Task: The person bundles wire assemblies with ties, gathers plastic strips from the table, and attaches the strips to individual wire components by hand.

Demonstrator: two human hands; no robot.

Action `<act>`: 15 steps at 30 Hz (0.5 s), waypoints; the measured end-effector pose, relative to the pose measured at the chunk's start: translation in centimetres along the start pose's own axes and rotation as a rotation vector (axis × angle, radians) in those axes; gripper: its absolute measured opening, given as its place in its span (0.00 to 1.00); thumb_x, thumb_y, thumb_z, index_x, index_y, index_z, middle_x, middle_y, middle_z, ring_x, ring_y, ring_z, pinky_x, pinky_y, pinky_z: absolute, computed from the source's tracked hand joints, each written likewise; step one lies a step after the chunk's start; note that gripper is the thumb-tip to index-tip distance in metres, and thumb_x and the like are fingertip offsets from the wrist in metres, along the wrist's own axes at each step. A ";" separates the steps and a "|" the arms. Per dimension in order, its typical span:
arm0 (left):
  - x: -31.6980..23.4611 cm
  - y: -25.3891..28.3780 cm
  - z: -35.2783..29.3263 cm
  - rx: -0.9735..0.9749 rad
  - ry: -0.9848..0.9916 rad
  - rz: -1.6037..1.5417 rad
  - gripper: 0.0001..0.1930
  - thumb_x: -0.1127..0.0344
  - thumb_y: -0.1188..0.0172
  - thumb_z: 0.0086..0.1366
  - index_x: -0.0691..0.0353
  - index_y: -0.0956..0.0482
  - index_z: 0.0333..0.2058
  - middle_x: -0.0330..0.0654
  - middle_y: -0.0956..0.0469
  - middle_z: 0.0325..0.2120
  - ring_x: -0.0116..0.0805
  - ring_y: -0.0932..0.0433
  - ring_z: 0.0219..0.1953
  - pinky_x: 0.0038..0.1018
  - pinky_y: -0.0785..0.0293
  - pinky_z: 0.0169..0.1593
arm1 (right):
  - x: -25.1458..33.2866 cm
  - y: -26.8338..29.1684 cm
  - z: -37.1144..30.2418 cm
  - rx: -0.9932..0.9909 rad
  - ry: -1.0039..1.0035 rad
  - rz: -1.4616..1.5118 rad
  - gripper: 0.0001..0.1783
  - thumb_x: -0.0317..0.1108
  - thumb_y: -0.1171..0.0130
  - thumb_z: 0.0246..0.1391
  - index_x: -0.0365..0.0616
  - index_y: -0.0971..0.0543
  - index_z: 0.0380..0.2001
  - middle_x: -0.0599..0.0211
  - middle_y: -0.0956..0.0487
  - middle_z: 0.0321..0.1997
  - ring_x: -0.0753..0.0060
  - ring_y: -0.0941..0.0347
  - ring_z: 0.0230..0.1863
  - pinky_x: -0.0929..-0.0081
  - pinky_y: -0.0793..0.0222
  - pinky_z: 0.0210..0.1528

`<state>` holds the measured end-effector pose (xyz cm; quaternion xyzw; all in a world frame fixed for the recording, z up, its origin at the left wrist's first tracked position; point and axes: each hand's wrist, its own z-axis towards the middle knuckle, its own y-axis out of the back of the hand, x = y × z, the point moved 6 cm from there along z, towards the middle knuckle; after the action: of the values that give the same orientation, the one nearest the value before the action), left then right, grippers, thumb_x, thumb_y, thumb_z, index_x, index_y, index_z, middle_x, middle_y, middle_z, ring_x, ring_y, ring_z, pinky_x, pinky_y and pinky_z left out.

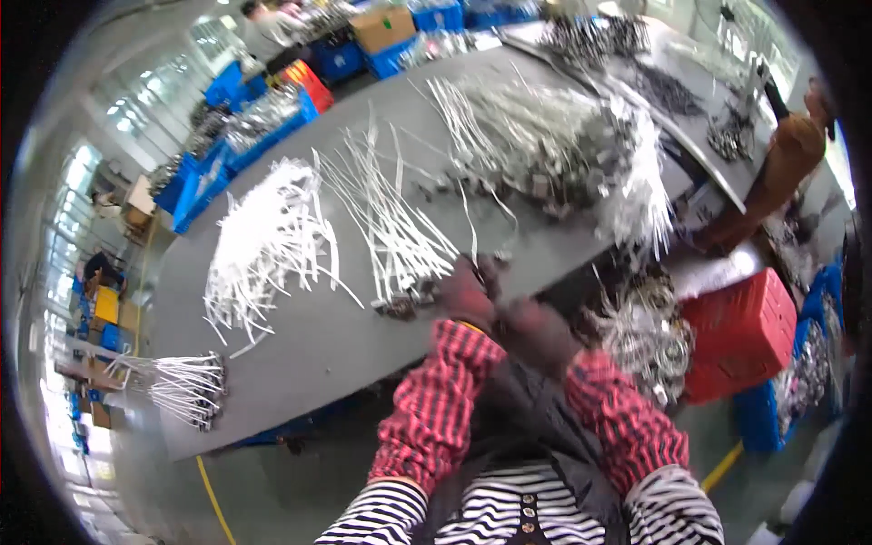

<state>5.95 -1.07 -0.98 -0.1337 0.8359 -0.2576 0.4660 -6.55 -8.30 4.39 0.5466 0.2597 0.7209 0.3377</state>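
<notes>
My left hand [468, 295], in a dark red glove, is at the near edge of the grey table [300, 372]. Its fingers look pinched together on the end of a thin white cable [471, 234] that runs up from them. Just to its right, my right hand [540, 336], gloved too, is smeared by motion, and its fingers cannot be made out. A spread bundle of white cables [391, 222] lies beside my left hand, with dark connector ends [404, 304] toward me. Farther off is a large heap of cables with dark ends [545, 145].
More white cables form a pile [268, 236] on the left and a small bundle [186, 386] at the table's left end. A red bin [740, 336] stands right of coiled cables [649, 341]. Another person's arm [786, 163] reaches in at right. Blue bins [200, 186] line the far left.
</notes>
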 end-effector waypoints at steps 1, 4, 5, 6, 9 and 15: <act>-0.1 0.1 -0.1 -0.082 -0.035 0.156 0.13 0.56 0.48 0.67 0.59 0.23 0.34 0.33 0.30 0.16 0.29 0.32 0.14 0.31 0.35 0.18 | 1.0 -0.7 -0.6 0.106 -0.103 0.030 0.16 0.36 0.34 0.50 0.41 0.21 0.42 0.51 0.23 0.38 0.57 0.24 0.40 0.61 0.28 0.44; 0.5 -1.5 0.1 -0.150 -0.018 -0.061 0.13 0.61 0.49 0.64 0.60 0.24 0.25 0.36 0.30 0.12 0.28 0.37 0.10 0.28 0.45 0.13 | 2.6 0.5 -4.6 0.037 -0.307 0.368 0.21 0.40 0.36 0.53 0.44 0.21 0.49 0.47 0.20 0.49 0.51 0.22 0.47 0.59 0.28 0.50; 0.9 -1.3 -0.1 -0.268 -0.025 -0.025 0.12 0.60 0.49 0.63 0.59 0.23 0.25 0.35 0.30 0.13 0.28 0.36 0.10 0.28 0.44 0.14 | 2.7 0.5 -7.0 0.068 -0.424 0.407 0.23 0.42 0.34 0.53 0.44 0.21 0.50 0.48 0.20 0.47 0.54 0.21 0.47 0.61 0.28 0.50; 1.4 -1.6 -0.1 -0.262 0.007 0.000 0.12 0.59 0.48 0.63 0.59 0.23 0.25 0.35 0.30 0.13 0.28 0.34 0.12 0.27 0.44 0.14 | 2.6 0.9 -9.2 -0.007 -0.498 0.405 0.22 0.43 0.35 0.53 0.44 0.20 0.49 0.49 0.18 0.44 0.55 0.21 0.44 0.62 0.28 0.48; 3.4 -1.0 0.0 -0.412 0.048 0.012 0.11 0.60 0.49 0.63 0.58 0.23 0.25 0.36 0.29 0.14 0.28 0.33 0.13 0.27 0.43 0.15 | 0.5 0.1 -16.8 0.070 -0.811 0.362 0.17 0.39 0.35 0.53 0.40 0.17 0.43 0.58 0.16 0.34 0.65 0.21 0.35 0.68 0.27 0.41; 3.1 -1.2 1.6 0.085 -0.040 -0.170 0.17 0.57 0.51 0.70 0.57 0.27 0.22 0.37 0.29 0.15 0.29 0.34 0.15 0.26 0.39 0.18 | -5.1 1.2 -34.2 -0.325 -0.965 0.628 0.05 0.29 0.38 0.49 0.39 0.18 0.28 0.72 0.23 0.21 0.77 0.28 0.21 0.75 0.32 0.23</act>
<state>5.66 -4.02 -3.17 -0.1892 0.8004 -0.3286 0.4643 -38.86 -13.22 -7.01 0.8042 -0.2106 0.4872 0.2676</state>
